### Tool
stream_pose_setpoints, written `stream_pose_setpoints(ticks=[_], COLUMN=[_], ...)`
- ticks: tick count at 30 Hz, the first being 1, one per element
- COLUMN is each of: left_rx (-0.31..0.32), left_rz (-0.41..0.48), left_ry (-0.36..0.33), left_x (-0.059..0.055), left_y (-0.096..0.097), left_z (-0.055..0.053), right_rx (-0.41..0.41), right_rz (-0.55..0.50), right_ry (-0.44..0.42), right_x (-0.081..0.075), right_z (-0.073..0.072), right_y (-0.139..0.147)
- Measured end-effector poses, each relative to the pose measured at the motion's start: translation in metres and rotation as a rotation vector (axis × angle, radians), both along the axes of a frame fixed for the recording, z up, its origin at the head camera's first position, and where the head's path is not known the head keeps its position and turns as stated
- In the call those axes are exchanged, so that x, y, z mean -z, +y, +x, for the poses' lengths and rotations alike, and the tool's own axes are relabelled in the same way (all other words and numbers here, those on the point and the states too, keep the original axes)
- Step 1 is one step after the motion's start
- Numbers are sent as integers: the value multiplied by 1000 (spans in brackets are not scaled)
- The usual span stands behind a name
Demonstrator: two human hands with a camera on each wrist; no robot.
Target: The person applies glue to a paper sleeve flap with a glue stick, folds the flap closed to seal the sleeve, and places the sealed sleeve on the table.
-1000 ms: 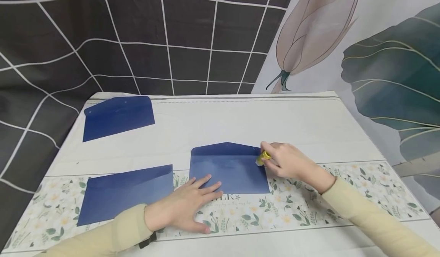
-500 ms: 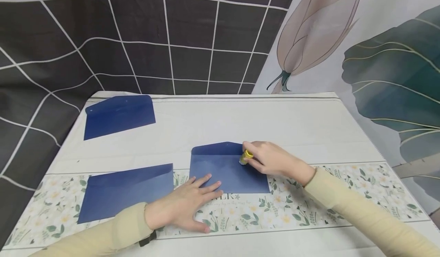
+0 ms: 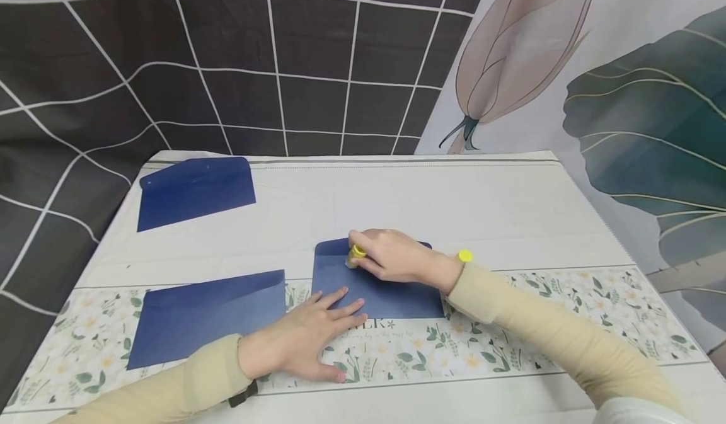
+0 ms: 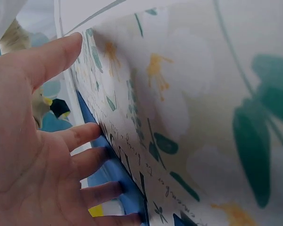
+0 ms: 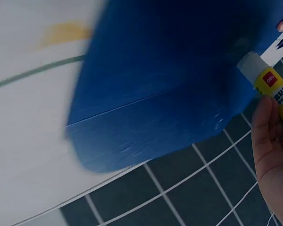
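A dark blue envelope (image 3: 405,301) lies in the middle of the table with its pointed flap unfolded towards the back. My left hand (image 3: 309,342) rests on its lower left edge, fingers straight and spread. My right hand (image 3: 394,257) grips a yellow glue stick (image 3: 355,257), its tip down near the fold line at the envelope's left part; the hand hides much of the flap. In the right wrist view, the white end of the glue stick (image 5: 269,77) meets the blue paper, and whitish streaks show on the flap (image 5: 132,143).
Another blue envelope (image 3: 210,317) lies at the left, partly under the left forearm. A third envelope (image 3: 198,194) sits at the back left corner. A yellow cap (image 3: 464,256) stands behind the right wrist. The table (image 3: 397,197) has a floral cloth, with a dark grid curtain (image 3: 317,58) behind.
My right hand has slid the glue stick leftward, from the envelope's right side to its left part. The yellow cap has come into view behind the wrist. My left hand has stayed put.
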State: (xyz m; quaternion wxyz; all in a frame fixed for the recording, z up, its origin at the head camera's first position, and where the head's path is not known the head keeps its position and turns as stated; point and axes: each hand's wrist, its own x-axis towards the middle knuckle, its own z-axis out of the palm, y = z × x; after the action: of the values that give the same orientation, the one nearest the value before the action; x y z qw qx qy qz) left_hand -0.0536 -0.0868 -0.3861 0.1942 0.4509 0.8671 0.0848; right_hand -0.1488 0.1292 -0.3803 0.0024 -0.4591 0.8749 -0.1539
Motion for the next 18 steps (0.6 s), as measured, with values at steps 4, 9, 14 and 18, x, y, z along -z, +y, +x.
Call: stream_pose_setpoints(ticks=[4,9,14,18], left_rx=[5,10,10,9], left_rz=[6,14,23,21], left_ry=[-1,-4,-16,-13], left_x=[0,0,-1,0], left_y=[-1,-2,-2,-1], left_z=[0,-1,-1,-1], right_rx=[-25,-62,-92,-81], right_rz=[5,10,3,20], right_ry=[5,11,0,-20], right_x=[2,4,2,-1], right_z=[-3,-6,-6,-4], right_y=[-19,-41,-49,-41])
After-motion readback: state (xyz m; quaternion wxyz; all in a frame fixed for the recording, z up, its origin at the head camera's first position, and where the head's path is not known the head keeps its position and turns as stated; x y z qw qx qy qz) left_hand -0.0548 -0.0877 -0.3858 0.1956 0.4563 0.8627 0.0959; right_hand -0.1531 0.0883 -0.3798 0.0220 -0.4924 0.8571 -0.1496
